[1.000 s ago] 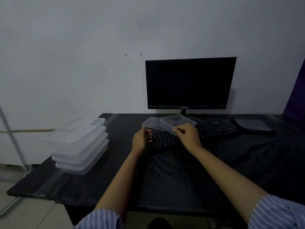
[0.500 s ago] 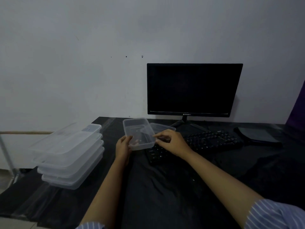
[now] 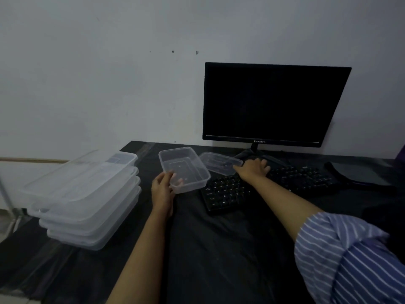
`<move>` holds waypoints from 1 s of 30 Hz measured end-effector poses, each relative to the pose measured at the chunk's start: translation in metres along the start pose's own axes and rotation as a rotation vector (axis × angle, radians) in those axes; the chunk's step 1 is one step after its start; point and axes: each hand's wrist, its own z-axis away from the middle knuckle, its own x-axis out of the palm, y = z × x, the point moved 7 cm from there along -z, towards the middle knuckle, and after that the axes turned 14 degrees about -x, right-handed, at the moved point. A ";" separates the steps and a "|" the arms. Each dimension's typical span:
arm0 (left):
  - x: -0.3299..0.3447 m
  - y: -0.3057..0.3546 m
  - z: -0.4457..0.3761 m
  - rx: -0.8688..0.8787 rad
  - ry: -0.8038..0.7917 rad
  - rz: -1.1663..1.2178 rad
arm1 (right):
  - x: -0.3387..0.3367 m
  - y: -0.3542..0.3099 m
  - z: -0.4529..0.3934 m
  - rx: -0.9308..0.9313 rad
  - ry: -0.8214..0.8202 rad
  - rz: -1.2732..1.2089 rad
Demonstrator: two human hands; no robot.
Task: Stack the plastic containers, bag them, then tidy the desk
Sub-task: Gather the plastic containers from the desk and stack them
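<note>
One tub is held tilted by the left hand, long axis running away.
A second tub is touched by the right hand, grip unclear; four stacked containers, seemingly.

Bare dark desk lies open between the stack of 4 lidded containers and the keyboard.

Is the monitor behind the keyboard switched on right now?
No, the monitor standing behind the keyboard shows a fully black screen with no picture or glow on it.
</note>
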 end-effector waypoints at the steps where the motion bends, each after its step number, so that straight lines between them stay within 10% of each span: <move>1: 0.001 -0.001 -0.001 -0.001 -0.010 0.002 | 0.001 -0.001 -0.003 0.012 -0.001 0.013; 14: 0.003 -0.002 -0.009 -0.043 -0.060 -0.001 | 0.005 -0.008 -0.018 0.135 0.007 -0.220; 23: 0.004 -0.002 -0.001 -0.109 -0.063 0.099 | -0.018 -0.054 0.001 -0.115 0.352 -0.966; 30: 0.005 0.000 0.003 -0.106 -0.051 0.053 | -0.042 -0.094 0.043 -0.535 0.415 -0.863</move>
